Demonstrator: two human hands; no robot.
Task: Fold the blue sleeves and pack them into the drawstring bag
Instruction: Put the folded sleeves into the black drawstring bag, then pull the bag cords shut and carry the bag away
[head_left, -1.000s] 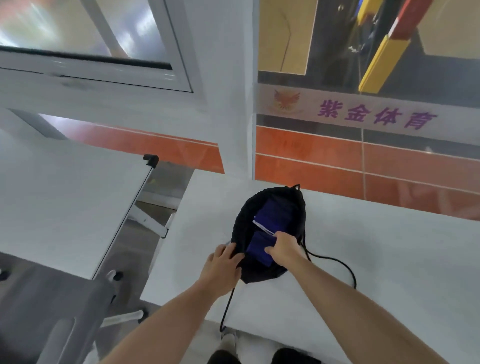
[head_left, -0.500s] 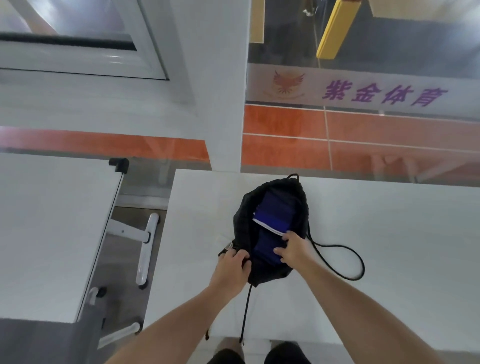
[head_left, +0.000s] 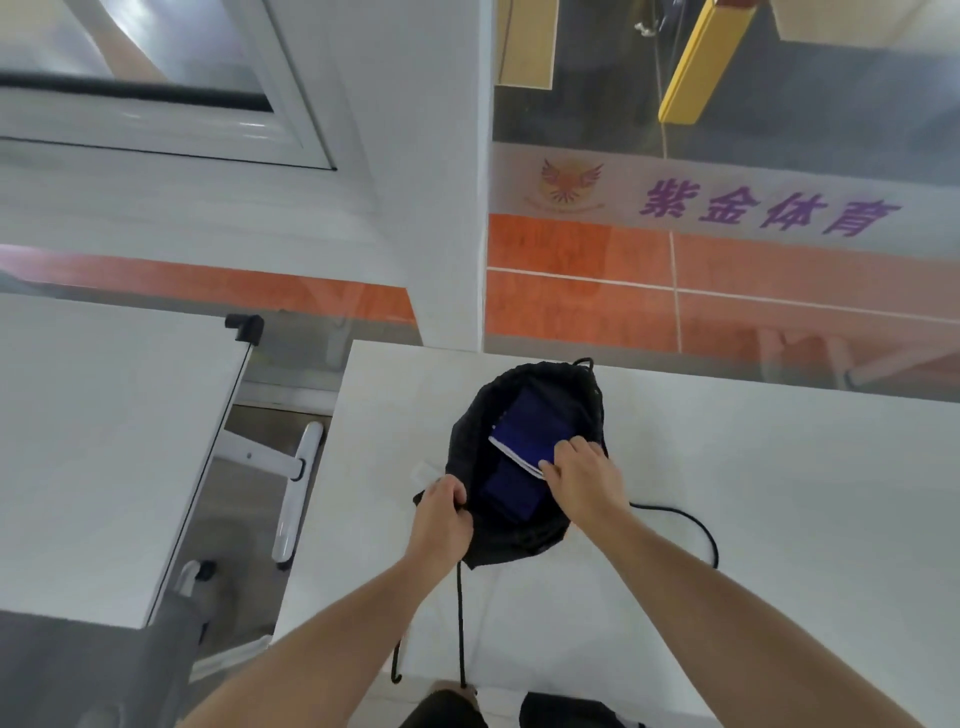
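Note:
A black drawstring bag (head_left: 470, 441) lies open on the white table (head_left: 779, 493), its mouth facing me. Two folded blue sleeves sit inside it: one (head_left: 530, 426) further in with a white edge, another (head_left: 511, 493) nearer the mouth. My left hand (head_left: 441, 525) grips the bag's near-left rim and holds the mouth apart. My right hand (head_left: 587, 478) reaches into the mouth from the right, fingers pinching the white-edged corner of the upper blue sleeve. The bag's black cords (head_left: 691, 525) trail right and off the near table edge.
A second white table (head_left: 104, 441) stands at the left, with a gap showing white table legs (head_left: 296, 493) and grey floor. A white pillar (head_left: 415, 182) and a glass wall with an orange band rise behind the table. My knees show below the near edge.
The view has tilted down slightly. My right hand moved from the nearer sleeve up to the corner of the white-edged sleeve. My left hand keeps its grip on the bag rim.

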